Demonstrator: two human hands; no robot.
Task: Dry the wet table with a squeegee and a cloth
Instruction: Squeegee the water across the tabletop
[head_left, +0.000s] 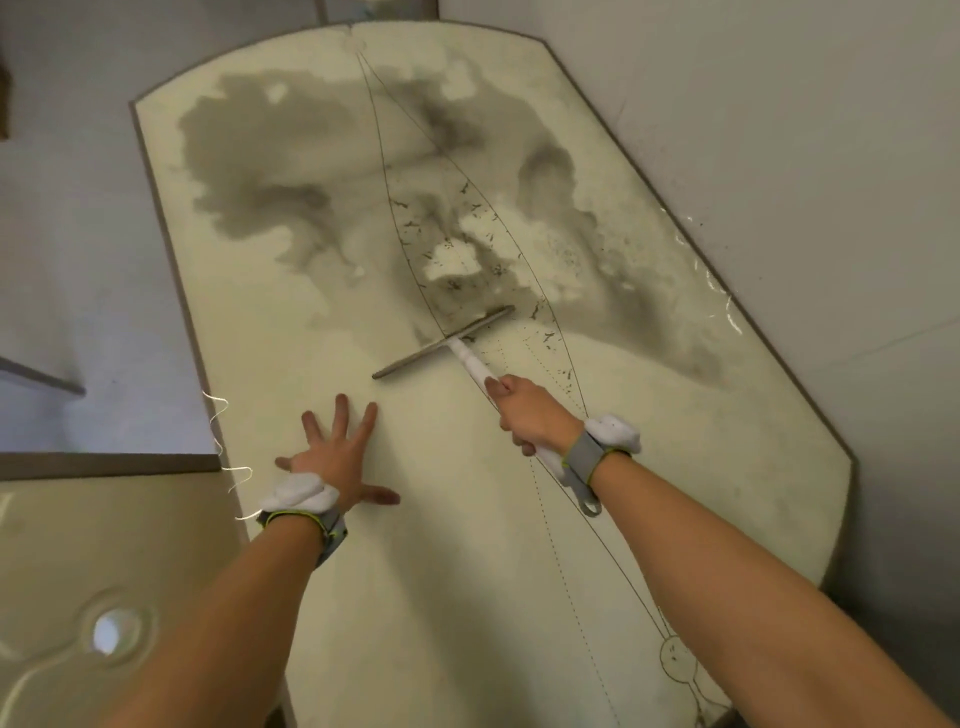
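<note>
Pale worktop (426, 545) carrying a broad dark wet patch (322, 171) across its far half; squeegee (447, 340) with blade on the patch's near edge, handle gripped by the right hand (535, 413); left hand (337, 457) pressed flat, fingers spread.

The right hand (535, 415) wraps the rear of the squeegee (447, 340) handle, so that stretch is hidden, and where the handle ends beside the wristband (592, 452) cannot be made out. Whether the blade meets the table (467, 597) along its whole length cannot be told. Ahead of the right hand, dark specks (470, 208) in the wet patch (291, 156) are too small to identify. The left hand (337, 457) covers the surface under its palm. Behind both hands, the table's near end and both forearms run off the bottom edge. Left of the left hand, a second surface (78, 545) is cut by the left and bottom edges, with a blurred round glare on it
</note>
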